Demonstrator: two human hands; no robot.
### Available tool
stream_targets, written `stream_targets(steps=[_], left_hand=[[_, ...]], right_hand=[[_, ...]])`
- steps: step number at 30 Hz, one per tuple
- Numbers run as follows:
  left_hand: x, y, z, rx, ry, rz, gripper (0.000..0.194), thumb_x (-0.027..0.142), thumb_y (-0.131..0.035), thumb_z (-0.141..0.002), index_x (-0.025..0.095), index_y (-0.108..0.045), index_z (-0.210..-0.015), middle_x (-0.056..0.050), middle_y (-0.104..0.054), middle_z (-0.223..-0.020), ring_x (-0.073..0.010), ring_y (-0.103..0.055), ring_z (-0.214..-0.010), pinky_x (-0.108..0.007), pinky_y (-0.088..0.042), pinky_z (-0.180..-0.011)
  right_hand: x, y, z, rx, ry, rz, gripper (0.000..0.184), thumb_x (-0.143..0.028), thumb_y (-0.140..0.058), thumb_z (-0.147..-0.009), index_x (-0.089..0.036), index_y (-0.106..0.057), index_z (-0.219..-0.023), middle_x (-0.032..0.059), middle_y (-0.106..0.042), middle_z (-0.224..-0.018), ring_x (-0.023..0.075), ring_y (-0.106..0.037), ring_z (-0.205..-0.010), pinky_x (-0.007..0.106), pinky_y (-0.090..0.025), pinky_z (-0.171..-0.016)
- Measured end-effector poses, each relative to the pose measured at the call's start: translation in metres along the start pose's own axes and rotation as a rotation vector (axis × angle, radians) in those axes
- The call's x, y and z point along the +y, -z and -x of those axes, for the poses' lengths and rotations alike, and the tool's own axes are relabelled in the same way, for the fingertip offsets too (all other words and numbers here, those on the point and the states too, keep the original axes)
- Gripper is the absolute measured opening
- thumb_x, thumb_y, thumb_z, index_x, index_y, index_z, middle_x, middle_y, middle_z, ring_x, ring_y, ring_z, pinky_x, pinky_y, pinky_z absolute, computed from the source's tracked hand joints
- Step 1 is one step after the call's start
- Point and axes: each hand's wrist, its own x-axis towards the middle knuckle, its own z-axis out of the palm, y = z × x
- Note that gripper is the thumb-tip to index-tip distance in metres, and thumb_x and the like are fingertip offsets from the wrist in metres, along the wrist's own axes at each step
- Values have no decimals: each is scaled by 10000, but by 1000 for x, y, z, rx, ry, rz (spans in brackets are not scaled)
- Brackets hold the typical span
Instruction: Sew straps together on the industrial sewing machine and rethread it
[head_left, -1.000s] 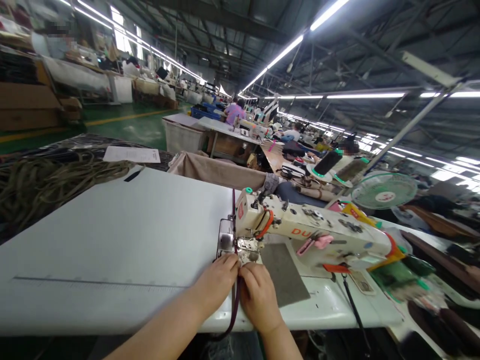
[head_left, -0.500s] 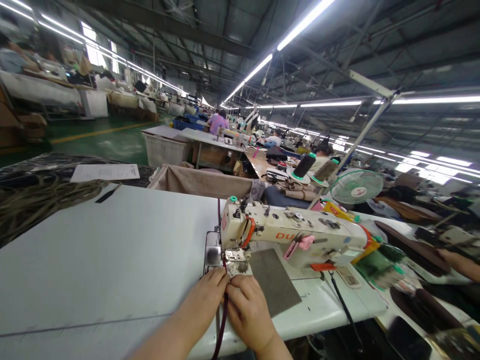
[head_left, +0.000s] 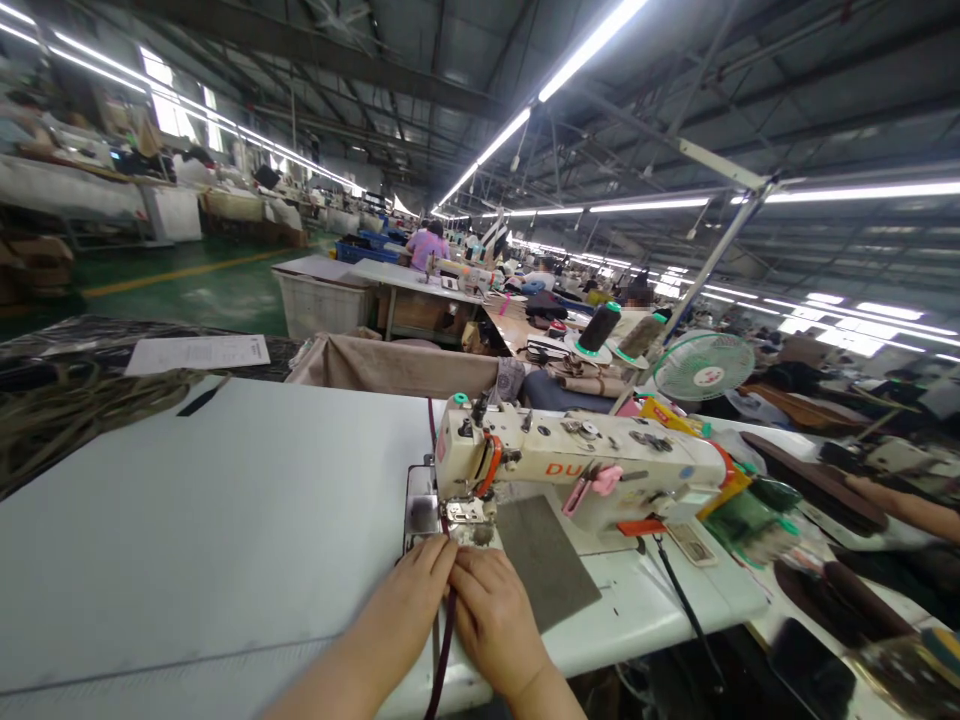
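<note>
A narrow dark maroon strip (head_left: 444, 655) runs from the front edge of the table up to the needle area of a white sewing machine (head_left: 577, 450). Just in front of the presser foot (head_left: 466, 512), my left hand (head_left: 420, 580) has its fingers closed on the strip from the left. My right hand (head_left: 491, 605) grips the same strip from the right, its fingertips touching those of the left. Beyond the machine head the strip shows again at the back edge. The fingertips hide the part of the strip between them.
A grey-brown flat piece (head_left: 551, 560) lies right of the needle. Thread cones (head_left: 598, 328) and a green fan (head_left: 703, 365) stand behind the machine. A fabric-lined bin (head_left: 397, 368) adjoins the table's back edge. At far right, a co-worker's arm (head_left: 904, 508) reaches towards brown pieces.
The view has shifted slightly, so the machine and background sit a little further left. My hands stay on the strip before the presser foot, with the right fingers lying a little flatter.
</note>
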Motion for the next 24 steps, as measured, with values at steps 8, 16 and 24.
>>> stream_targets(steps=[8,16,24], left_hand=[[6,27,-7,27,90,213,474,-25,-452,-895,162,-558,-1317,-127,-605,-1375,-250,-597,-1299,-454,-507,-1158],[-54,32,-49,73,396,277,390,-3,-531,-795,136,-682,-1126,-129,-632,-1268,-228,-624,-1223,-392,-499,-1146],[-125,26,-115,-66,352,117,581,104,-533,-914,178,-524,-1490,-120,-514,-1564,-298,-364,-1519,-505,-288,-1286]], right_hand=[[7,-9,-1,-57,-19,67,375,-142,-530,-1022,-196,-659,-1370,133,-735,-1282,275,-675,-1239,505,-581,-1033],[10,-9,-3,-48,25,88,285,-188,-531,-1051,-198,-713,-1270,126,-750,-1254,257,-698,-1215,469,-611,-1000],[15,-12,-2,-37,41,84,293,-217,-550,-1047,-234,-702,-1298,108,-742,-1279,271,-704,-1204,471,-623,-965]])
